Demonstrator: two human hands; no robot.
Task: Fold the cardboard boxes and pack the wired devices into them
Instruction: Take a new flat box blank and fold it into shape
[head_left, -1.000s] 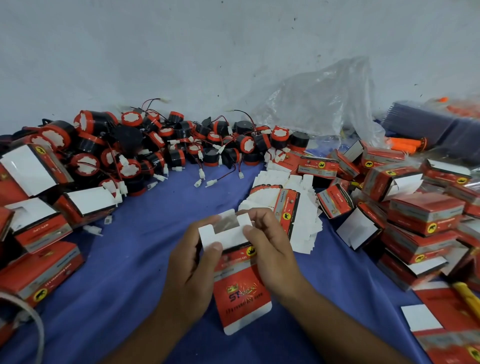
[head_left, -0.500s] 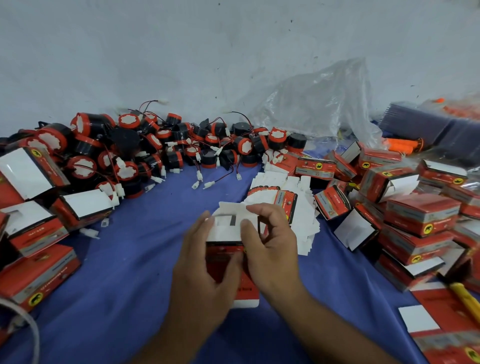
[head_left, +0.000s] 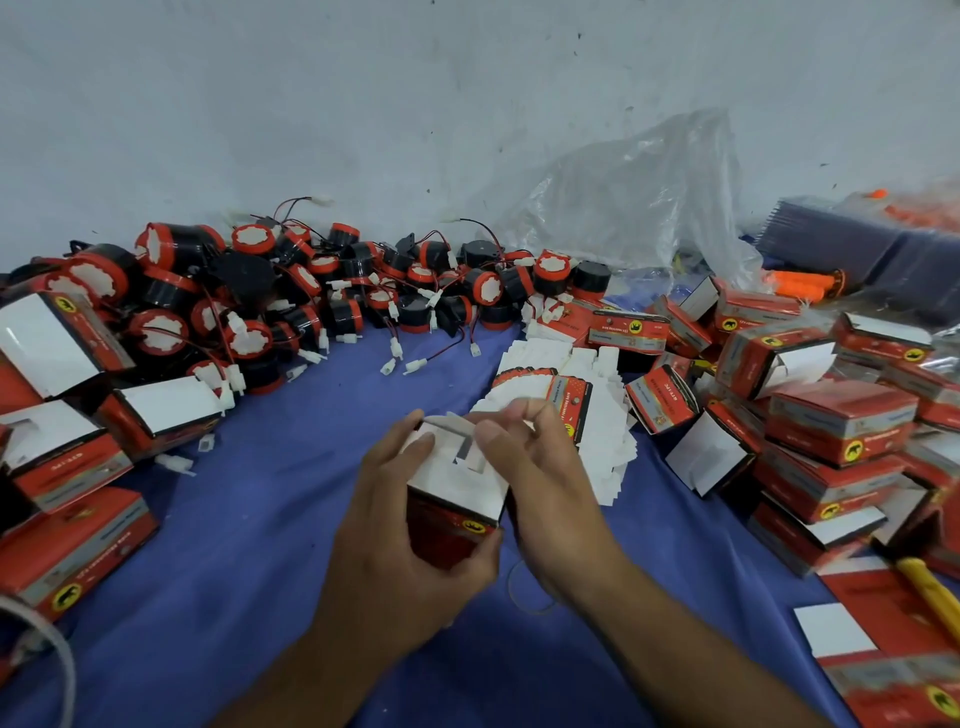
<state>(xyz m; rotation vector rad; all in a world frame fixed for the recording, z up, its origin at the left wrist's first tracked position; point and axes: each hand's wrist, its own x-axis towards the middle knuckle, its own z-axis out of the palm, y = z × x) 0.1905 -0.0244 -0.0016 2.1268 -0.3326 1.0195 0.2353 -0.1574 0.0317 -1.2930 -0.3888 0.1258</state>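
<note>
Box (head_left: 453, 501) stood on end so top flaps (head_left: 465, 457) face up; left hand (head_left: 410, 551) grip wraps red body steadying it, right hand (head_left: 545, 483) pinches one flap, likely tucking it.

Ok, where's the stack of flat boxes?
The stack lies centre-right in the head view, on the blue cloth, just beyond the right hand.
</note>
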